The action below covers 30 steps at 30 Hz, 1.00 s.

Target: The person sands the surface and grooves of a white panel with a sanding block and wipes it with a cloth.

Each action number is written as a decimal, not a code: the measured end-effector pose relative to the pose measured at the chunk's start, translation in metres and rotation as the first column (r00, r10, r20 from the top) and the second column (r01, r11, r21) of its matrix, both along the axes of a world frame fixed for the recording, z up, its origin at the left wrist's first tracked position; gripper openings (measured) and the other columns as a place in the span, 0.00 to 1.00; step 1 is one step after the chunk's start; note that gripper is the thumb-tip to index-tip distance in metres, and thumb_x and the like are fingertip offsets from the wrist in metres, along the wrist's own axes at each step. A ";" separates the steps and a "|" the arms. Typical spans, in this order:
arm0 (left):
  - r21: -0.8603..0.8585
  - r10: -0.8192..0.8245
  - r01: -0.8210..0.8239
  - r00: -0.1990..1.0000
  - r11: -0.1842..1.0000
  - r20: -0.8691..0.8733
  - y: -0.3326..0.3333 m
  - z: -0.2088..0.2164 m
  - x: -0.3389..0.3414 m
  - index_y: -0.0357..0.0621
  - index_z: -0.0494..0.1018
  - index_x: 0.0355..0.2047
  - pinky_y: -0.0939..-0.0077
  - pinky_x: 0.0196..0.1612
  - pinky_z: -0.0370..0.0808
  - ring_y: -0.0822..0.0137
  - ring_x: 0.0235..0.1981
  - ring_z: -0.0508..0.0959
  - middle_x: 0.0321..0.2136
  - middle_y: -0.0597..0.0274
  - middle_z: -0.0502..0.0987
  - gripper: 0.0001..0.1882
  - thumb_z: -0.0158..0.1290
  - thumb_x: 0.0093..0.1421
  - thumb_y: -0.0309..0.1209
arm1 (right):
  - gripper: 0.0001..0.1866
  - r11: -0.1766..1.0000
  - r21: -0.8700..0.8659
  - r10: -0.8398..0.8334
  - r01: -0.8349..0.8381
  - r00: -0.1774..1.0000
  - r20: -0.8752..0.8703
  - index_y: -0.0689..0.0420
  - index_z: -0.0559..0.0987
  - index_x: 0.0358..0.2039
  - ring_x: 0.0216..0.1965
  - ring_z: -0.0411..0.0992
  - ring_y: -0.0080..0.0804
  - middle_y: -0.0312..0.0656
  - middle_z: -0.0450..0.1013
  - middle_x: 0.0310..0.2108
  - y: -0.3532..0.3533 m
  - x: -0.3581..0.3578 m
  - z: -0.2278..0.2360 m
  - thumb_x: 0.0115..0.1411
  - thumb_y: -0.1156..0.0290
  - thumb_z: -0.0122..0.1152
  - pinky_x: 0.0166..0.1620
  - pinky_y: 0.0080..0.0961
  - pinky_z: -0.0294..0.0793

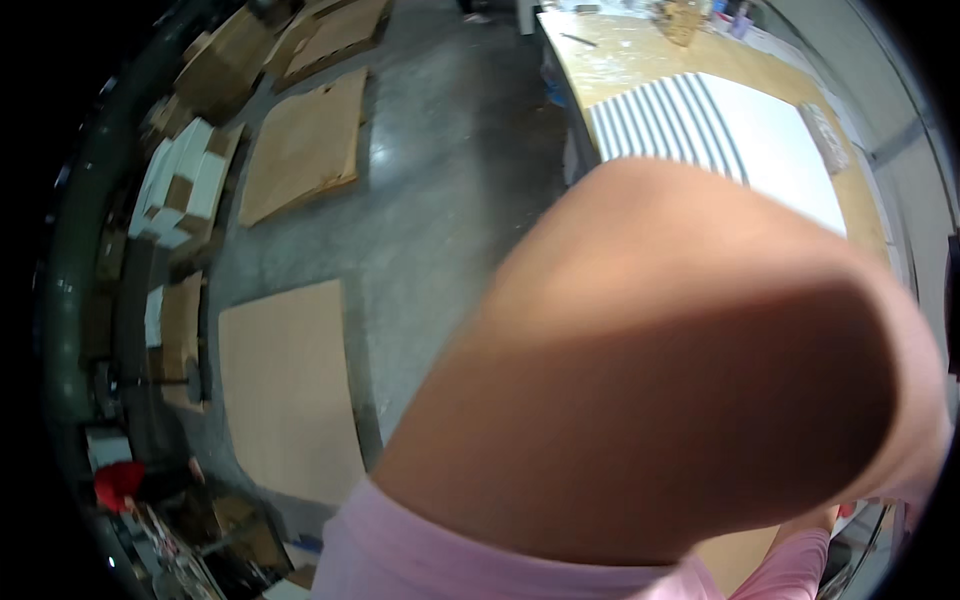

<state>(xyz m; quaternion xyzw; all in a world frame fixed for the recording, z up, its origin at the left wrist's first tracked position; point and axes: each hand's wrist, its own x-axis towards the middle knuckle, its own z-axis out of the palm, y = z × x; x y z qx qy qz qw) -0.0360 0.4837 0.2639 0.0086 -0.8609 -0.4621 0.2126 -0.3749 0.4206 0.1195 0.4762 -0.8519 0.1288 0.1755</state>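
A bare bent arm [640, 400] with a pink short sleeve [480, 545] fills much of the head view, very close and partly blurred. It looks like my left arm, crossing toward the right edge; its hand cannot be made out there. Lower right, behind it, a second pink sleeve [797, 568] shows with a short bit of skin; that hand is hidden too. Beyond the raised elbow lies a stack of white panels [770, 135], fanned so that their edges form grey and white stripes. The arm covers the near part of the stack. Whether either hand holds anything is hidden.
The panels lie on a wooden worktable [620, 45] with a pen-like tool [579, 40] and a wrapped block [825, 138]. Cardboard sheets [290, 390] lie on the grey floor to the left, near stacked white boxes [185, 180]. A person in red [120, 485] is at lower left.
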 end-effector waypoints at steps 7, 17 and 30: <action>0.225 0.205 -0.129 0.911 0.966 -0.357 -0.049 -0.039 -0.052 0.41 0.74 0.54 0.58 0.60 0.61 0.52 0.55 0.71 0.48 0.48 0.77 0.32 0.65 0.48 0.38 | 0.28 0.996 -0.057 0.063 -0.067 0.995 -0.072 0.55 0.73 0.53 0.50 0.68 0.56 0.51 0.69 0.51 0.020 -0.001 -0.008 0.53 0.60 0.65 0.51 0.48 0.73; -0.145 0.848 -0.849 0.522 0.507 -0.089 -0.080 -0.252 0.052 0.37 0.67 0.59 0.54 0.59 0.67 0.43 0.55 0.68 0.59 0.46 0.69 0.37 0.66 0.48 0.29 | 0.25 0.994 -0.104 0.018 -0.016 1.000 0.018 0.57 0.75 0.48 0.46 0.68 0.52 0.49 0.69 0.49 0.017 0.024 0.011 0.49 0.65 0.68 0.49 0.44 0.73; -0.227 0.924 -0.933 0.326 0.280 -0.200 -0.444 -0.266 0.103 0.38 0.73 0.54 0.53 0.57 0.68 0.44 0.54 0.70 0.54 0.47 0.73 0.30 0.67 0.49 0.28 | 0.24 0.990 -0.138 0.004 0.005 0.998 0.060 0.58 0.75 0.45 0.47 0.68 0.51 0.49 0.70 0.49 0.013 0.026 0.012 0.46 0.69 0.66 0.49 0.42 0.73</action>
